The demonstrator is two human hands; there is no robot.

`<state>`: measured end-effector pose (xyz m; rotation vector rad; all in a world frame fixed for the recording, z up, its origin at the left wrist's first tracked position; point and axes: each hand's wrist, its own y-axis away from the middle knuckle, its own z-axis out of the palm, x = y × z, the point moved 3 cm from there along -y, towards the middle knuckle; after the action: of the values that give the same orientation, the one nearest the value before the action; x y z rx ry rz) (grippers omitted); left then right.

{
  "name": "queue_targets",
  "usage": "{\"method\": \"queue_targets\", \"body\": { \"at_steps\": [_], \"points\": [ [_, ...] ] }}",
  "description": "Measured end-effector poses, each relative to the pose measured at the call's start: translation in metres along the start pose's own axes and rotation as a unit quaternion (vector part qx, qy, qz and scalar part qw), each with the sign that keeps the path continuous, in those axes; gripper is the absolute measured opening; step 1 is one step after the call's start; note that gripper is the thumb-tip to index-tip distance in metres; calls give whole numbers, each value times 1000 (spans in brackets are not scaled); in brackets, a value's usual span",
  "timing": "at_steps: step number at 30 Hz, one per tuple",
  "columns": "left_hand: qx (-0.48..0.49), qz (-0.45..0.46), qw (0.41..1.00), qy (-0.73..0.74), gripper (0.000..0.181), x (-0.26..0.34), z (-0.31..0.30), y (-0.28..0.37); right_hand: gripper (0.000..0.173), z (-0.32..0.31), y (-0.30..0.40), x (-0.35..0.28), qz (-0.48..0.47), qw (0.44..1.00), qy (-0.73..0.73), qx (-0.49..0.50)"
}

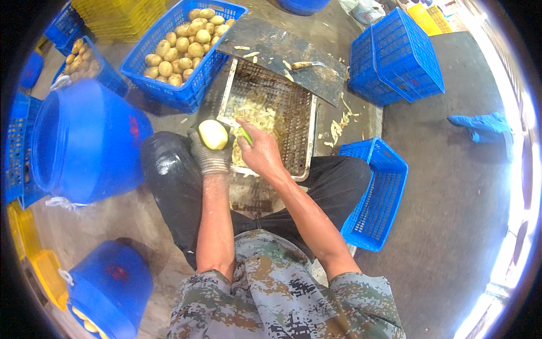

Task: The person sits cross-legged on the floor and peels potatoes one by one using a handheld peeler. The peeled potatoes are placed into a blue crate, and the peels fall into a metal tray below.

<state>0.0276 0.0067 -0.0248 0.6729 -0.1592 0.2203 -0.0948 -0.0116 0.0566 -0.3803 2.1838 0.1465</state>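
My left hand [208, 156], in a striped work glove, holds a peeled potato [213, 134] over my left knee. Bare, my right hand [261, 151] grips a tool with a green handle [245, 135]; its working end is hidden, so I cannot tell its exact kind. Between my legs stands a white-rimmed, dirty plastic crate [312, 140] with potato peelings [258, 114] in its bottom. A dark board [271, 38] lies across the crate's far end. On it rest a wooden-handled knife [307, 65] and a few peel strips.
Unpeeled potatoes [194, 44] fill a blue crate [156, 91] ahead on the left. A large blue barrel [97, 140] stands by my left knee. Near my right knee is a blue basket [377, 195]; stacked blue crates [394, 59] stand farther right. Peel scraps [336, 129] litter the floor.
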Motion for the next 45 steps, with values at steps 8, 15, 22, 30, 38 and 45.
{"method": "queue_targets", "body": {
  "at_steps": [8,15,22,30,38,45],
  "points": [
    [-86,95,990,-56,44,6,-54,-49,45,24,32,-12,80,992,31,-93],
    [-51,12,998,43,44,-7,-39,-40,47,-1,45,-6,63,998,0,-19],
    [69,42,995,-62,42,-8,-46,-38,48,30,35,-8,51,998,24,3],
    [127,37,989,-69,42,-6,-34,-26,55,22,71,17,33,995,92,-15],
    [108,92,985,-102,42,-5,-35,-30,60,27,59,3,11,986,166,-11],
    [105,53,993,-29,48,-6,-24,-24,58,3,59,12,-37,988,137,53]
  ]
}}
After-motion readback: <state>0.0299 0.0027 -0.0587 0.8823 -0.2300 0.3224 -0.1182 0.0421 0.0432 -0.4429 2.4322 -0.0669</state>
